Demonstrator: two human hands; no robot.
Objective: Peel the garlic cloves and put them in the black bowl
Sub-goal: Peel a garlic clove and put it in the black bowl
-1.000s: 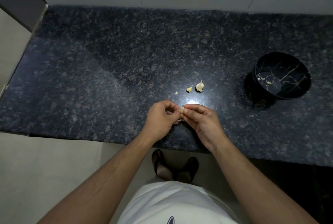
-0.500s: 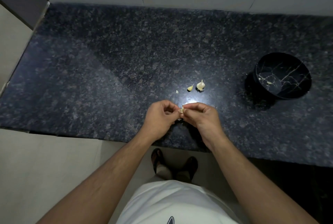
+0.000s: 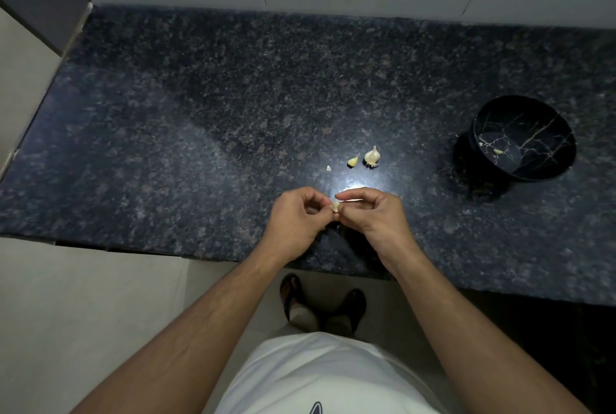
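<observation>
1. Your left hand (image 3: pixel 297 222) and your right hand (image 3: pixel 373 215) meet just above the near edge of the dark speckled counter (image 3: pixel 166 153), a little below the middle of the view.
2. Both hands have curled fingers and pinch one garlic clove (image 3: pixel 336 206) between them; only a small pale part of it shows between the fingertips.
3. Your left thumb and forefinger close on the clove from its 9 o'clock side, and your right thumb and forefinger close on it from 3 o'clock.
4. Whether any skin is lifted off the clove is too small to tell.
5. At 12 o'clock from your hands, near them, a small garlic bulb piece (image 3: pixel 372 157) rests on the counter with its tip pointing away from you.
6. Just beside it, at its 9 o'clock, lies a loose clove (image 3: pixel 353 161), apart from the bulb piece.
7. Further toward 9 o'clock from that clove sits a tiny pale scrap (image 3: pixel 328 168).
8. The black bowl (image 3: pixel 546 123), veined with thin pale lines, stands at 2 o'clock from your hands, well apart from them.
9. Inside the bowl, near its bottom, lies one peeled clove (image 3: pixel 497 152), with a smaller pale bit (image 3: pixel 481 144) at its 10 o'clock.
10. A bright glare on the counter sits just behind your fingertips.
</observation>
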